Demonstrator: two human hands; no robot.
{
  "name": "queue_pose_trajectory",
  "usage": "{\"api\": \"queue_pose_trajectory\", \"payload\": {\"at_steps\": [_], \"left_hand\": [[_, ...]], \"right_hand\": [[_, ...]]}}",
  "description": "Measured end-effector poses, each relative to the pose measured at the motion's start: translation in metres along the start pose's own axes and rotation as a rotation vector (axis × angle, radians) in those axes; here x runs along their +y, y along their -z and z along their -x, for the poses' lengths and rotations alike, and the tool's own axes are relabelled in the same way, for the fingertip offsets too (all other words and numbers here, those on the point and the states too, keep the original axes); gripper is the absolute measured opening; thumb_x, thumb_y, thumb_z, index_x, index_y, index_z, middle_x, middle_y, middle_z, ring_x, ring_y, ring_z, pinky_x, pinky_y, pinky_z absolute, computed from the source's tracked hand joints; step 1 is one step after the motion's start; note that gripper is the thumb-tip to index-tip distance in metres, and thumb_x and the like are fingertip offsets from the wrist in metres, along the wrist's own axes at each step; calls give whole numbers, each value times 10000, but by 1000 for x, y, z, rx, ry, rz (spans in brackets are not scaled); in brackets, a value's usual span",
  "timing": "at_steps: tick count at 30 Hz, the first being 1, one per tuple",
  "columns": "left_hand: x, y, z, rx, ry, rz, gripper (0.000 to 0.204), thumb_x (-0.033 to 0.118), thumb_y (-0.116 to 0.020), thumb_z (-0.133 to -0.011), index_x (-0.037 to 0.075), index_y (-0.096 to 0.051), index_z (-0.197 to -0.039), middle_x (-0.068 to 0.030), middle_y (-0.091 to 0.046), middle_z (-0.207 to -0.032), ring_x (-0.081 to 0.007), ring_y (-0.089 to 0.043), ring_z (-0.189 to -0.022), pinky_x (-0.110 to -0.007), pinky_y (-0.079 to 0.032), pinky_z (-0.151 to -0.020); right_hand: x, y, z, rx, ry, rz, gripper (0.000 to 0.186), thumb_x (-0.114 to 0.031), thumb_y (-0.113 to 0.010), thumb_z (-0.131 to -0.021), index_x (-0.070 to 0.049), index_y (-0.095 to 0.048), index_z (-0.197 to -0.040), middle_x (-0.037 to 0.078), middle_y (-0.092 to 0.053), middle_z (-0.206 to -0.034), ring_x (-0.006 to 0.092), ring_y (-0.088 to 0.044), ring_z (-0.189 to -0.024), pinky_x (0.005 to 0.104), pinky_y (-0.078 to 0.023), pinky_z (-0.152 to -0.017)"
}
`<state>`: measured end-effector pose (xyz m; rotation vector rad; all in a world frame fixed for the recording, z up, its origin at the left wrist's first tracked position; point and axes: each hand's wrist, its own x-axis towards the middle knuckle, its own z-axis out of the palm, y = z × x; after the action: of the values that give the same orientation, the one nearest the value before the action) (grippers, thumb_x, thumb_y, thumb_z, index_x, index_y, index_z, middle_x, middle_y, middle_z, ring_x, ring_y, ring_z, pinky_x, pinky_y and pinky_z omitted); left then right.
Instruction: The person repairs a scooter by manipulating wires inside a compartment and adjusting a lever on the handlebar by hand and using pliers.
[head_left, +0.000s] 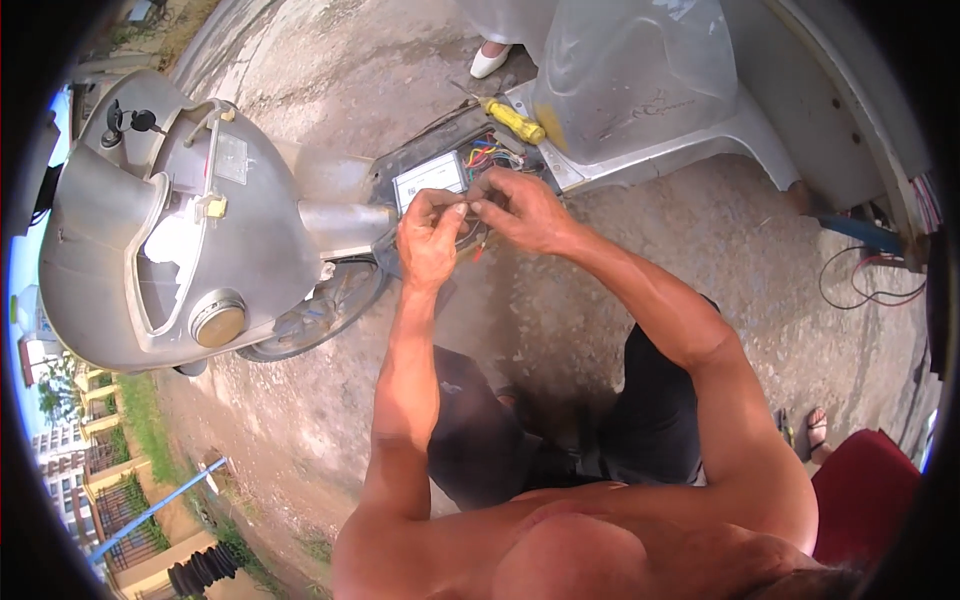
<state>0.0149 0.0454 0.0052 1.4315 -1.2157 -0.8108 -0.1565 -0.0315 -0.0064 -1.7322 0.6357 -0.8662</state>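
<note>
My left hand (428, 230) and my right hand (515, 210) meet in a pinch over the scooter's open footboard compartment (385, 180). What their fingertips hold is too small to make out; thin wires hang just below. Inside the compartment a silver box (425, 180) with a white label lies beside a tangle of coloured wires (485, 155). A small red piece (480, 252) hangs under my fingers. A yellow-handled screwdriver (515, 120) rests above the wires on the frame's edge.
The scooter's front body (100, 250) with keys and a wheel (320, 315) stands left; grey rear bodywork (640, 90) is right, near loose cables (865, 295). Another person's white shoe (488, 60) is at the top; a sandalled foot (818, 430) and red cloth (860, 500) are lower right.
</note>
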Motion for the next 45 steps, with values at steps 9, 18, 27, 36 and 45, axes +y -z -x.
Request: {"api": "queue_pose_trajectory", "payload": {"at_steps": [9, 18, 27, 36, 45], "left_hand": [[12, -12, -13, -69, -16, 211, 289, 37, -648, -909, 8, -578, -1189, -66, -648, -922, -112, -590, -729, -260, -497, -650], [19, -20, -14, 20, -4, 162, 134, 74, -643, -918, 1, -619, -1028, -55, -662, -858, -93, -582, -685, -257, -492, -629], [12, -21, -17, -43, -4, 96, 130, 57, -634, -925, 3, -605, -1040, -51, -665, -864, -81, -584, -693, -240, -494, -628], [13, -20, -17, -12, -9, 77, 136, 77, -633, -930, -5, -615, -1037, -53, -672, -859, -88, -598, -696, -249, -505, -612], [21, -18, -20, -31, -4, 46, 111, 46, -636, -923, 0, -619, -1023, -43, -672, -859, -83, -592, -689, -243, -498, -619]], "right_hand": [[4, 10, -1, 76, 18, -179, 127, -123, -640, -927, -5, -613, -966, 41, -615, -829, 103, -534, -670, 281, -466, -616], [-7, 19, -2, 64, -13, -102, 127, -127, -639, -917, -7, -610, -947, 51, -607, -788, 105, -532, -652, 290, -463, -605], [-6, 22, -1, 58, -18, -78, 129, -128, -644, -904, -10, -612, -946, 62, -611, -785, 116, -536, -653, 298, -458, -593], [0, 19, -1, 75, 1, -91, 140, -138, -638, -906, -8, -610, -950, 73, -614, -779, 135, -541, -640, 309, -459, -590], [-11, 22, -4, 94, 3, -62, 142, -141, -634, -906, -7, -603, -939, 73, -601, -759, 142, -543, -638, 315, -460, -592]]}}
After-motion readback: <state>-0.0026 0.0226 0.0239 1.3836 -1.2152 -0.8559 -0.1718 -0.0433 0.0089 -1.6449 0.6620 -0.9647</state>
